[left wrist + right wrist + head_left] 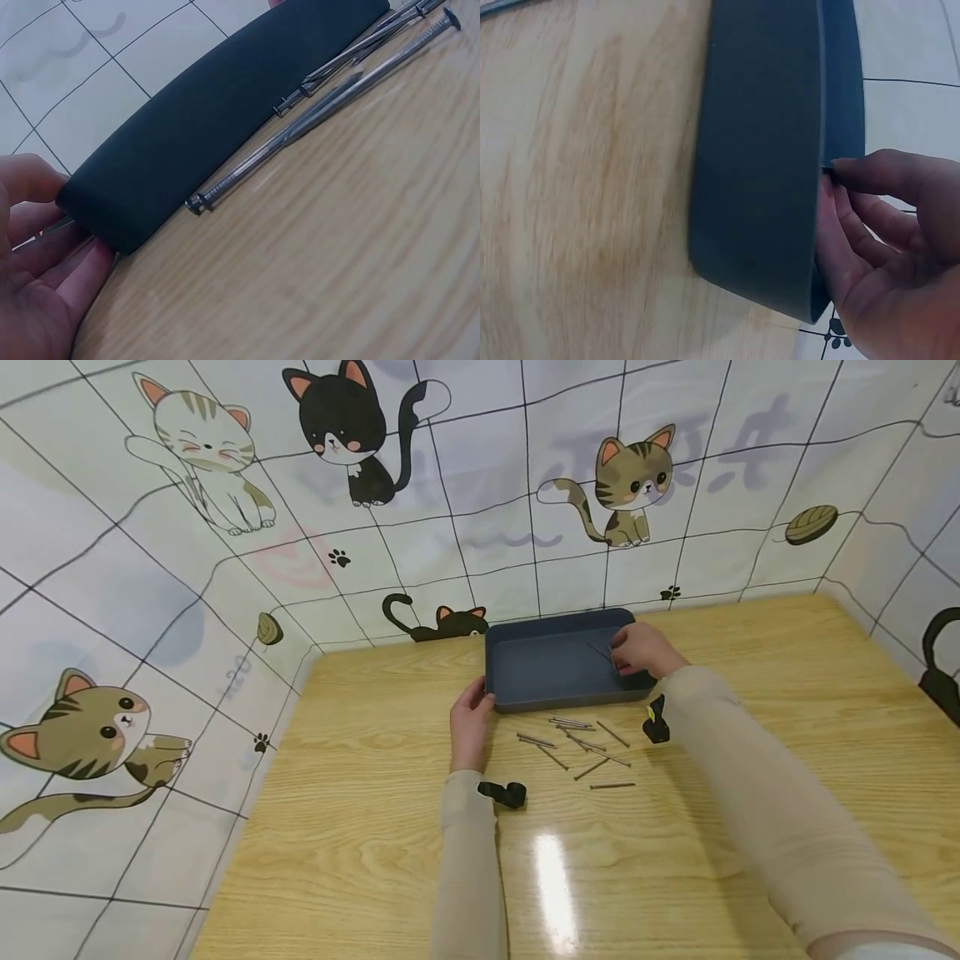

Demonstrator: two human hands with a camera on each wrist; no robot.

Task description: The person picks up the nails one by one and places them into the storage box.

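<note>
A dark blue-grey rectangular tray (551, 668) stands at the back of the wooden table. At its front left corner my left hand (471, 722) holds the tray's end, thumb and fingers about the corner in the left wrist view. My right hand (647, 649) is over the tray's right end and pinches a nail (597, 651) between thumb and fingers, inside the walls. The right wrist view shows only a dark tip of it; the tray wall (761, 150) hides the rest. Several loose steel nails (330, 105) lie on the table before the tray.
White tiled-pattern sheeting with cartoon cats (637, 485) rises behind the tray and at both sides. The wooden table (360, 827) extends to the left, right and front. A black wrist camera (504, 793) sits on each sleeve.
</note>
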